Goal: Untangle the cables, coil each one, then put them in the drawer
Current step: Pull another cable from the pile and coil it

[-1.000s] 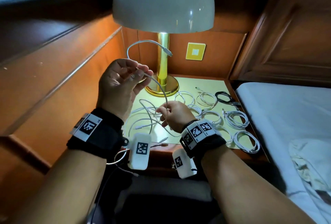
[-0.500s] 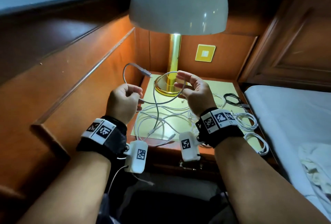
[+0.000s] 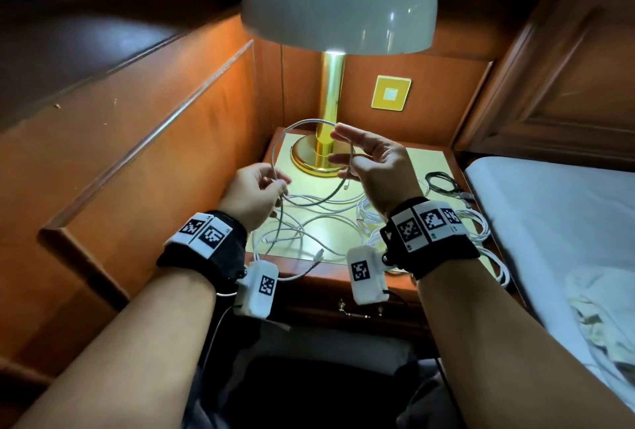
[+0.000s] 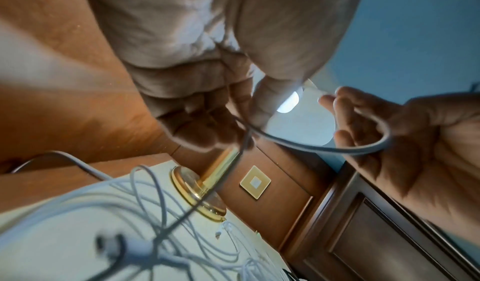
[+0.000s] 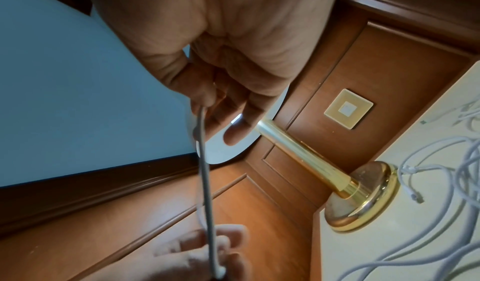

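While it is held above the nightstand [image 3: 429,167], the white cable [image 3: 292,133] bends into one smooth round loop between both hands. Its crossing point sits pinched in the curled fingertips [image 4: 207,129] of the left hand [image 3: 254,195], and a tail drops from there to the tangle of white cables [image 3: 309,222] on the pale tabletop. The right hand [image 3: 374,167] has its fingers straight and spread, the loop's far side running across them. Behind stands a polished brass lamp [image 3: 330,102] with a glossy white dome shade, against varnished wood panelling [image 3: 137,154].
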The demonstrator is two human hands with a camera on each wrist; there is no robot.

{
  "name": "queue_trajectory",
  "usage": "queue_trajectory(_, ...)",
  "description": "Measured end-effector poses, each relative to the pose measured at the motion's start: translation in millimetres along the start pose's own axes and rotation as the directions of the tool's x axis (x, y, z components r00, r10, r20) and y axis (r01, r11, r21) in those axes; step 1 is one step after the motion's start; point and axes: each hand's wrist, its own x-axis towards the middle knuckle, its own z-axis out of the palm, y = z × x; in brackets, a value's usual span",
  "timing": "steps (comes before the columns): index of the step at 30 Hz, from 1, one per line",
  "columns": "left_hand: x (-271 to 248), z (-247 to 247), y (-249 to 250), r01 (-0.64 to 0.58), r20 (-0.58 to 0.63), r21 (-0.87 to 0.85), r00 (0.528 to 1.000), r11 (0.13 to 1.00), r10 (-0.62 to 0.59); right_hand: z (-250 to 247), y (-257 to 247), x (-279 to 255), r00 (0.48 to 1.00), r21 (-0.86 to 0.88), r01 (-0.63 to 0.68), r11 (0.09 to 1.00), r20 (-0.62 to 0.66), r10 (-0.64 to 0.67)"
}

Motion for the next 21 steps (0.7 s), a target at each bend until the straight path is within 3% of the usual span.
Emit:
queue_trajectory(3, 0.2, -7.0, 12.0, -0.154, -0.245, -0.064, 0.96, 0.986, 0.134, -0.9, 12.5, 1.3, 0.996, -0.184, -0.071, 0.98, 0.039, 0.079)
queue_trajectory(6, -2.1, -11.9, 28.2, -0.284, -0.311, -0.078, 0.918, 0.956, 0.247, 5.6, 18.6, -2.3, 0.986, -0.283, -0.089, 0.955, 0.113, 0.125)
queue_trajectory(10, -7.2, -12.5, 41.6, -0.35, -0.318, -0.19, 0.906, 0.917, 0.279, 13.3, 19.1, -5.7, 0.986, -0.273, -0.074, 0.959, 0.126, 0.112)
queue_trajectory(13, -9.9, -10.5, 50.2, -0.347, -0.281, -0.309, 0.923, 0.885, 0.264, 22.2, 23.4, -8.6, 0.998, -0.203, -0.025, 0.979, 0.055, 0.037)
queue_trajectory(15, -9.8, -9.4, 55.6, -0.335, -0.278, -0.4, 0.931, 0.853, 0.236, 29.0, 27.2, -11.0, 0.999, -0.257, 0.006, 0.966, 0.049, 0.007)
queue_trajectory(21, -12.0, -5.4, 65.0, -0.301, -0.209, -0.592, 0.953, 0.748, 0.218, 49.9, 33.3, -23.4, 0.954, -0.478, -0.003, 0.878, 0.262, 0.145)
